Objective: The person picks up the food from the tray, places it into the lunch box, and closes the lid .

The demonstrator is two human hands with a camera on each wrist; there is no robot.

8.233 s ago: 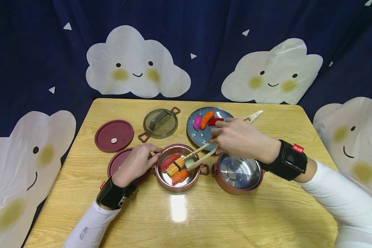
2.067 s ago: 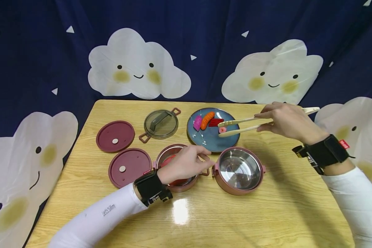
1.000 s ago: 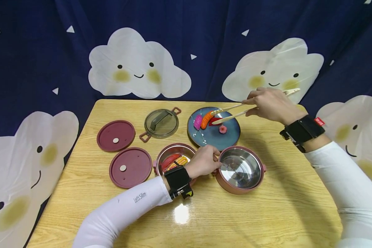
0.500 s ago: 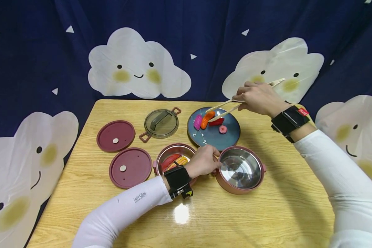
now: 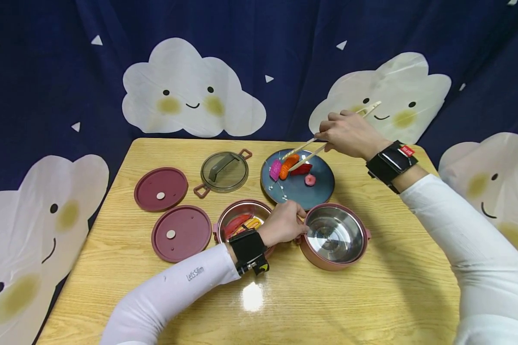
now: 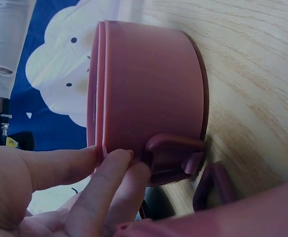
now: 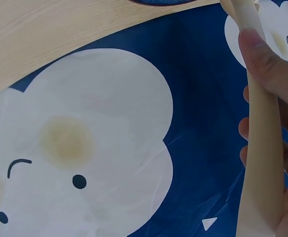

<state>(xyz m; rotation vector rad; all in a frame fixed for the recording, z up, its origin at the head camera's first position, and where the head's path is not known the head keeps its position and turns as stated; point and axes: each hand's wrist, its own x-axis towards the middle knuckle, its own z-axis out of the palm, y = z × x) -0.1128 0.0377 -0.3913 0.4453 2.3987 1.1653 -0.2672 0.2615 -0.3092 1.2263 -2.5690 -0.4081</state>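
Observation:
My left hand (image 5: 285,223) reaches across the left pot and pinches the near-left rim of the right pot (image 5: 323,264) between thumb and fingers. In the left wrist view the fingertips lie at the rim of this pink pot (image 6: 148,84), above its handle. My right hand (image 5: 349,133) grips cream-coloured tongs (image 5: 309,156). Their tips straddle an orange toy sushi piece (image 5: 287,167) on the blue plate (image 5: 298,195). Purple (image 5: 275,169) and dark red (image 5: 303,169) pieces and a small round pink piece (image 5: 310,180) lie beside it. The right wrist view shows the tongs' handle (image 7: 262,148) in the hand.
The left pot (image 5: 235,205) holds red and yellow food pieces, partly hidden by my left wrist. Two maroon lids (image 5: 164,184) lie at the left. A glass lid (image 5: 237,177) with a dark handle lies behind the left pot. A cloud-patterned curtain hangs behind the table.
My left hand has gone from the left pot to the right pot's rim. The tongs let the small pink piece lie on the plate and have moved left around the orange piece.

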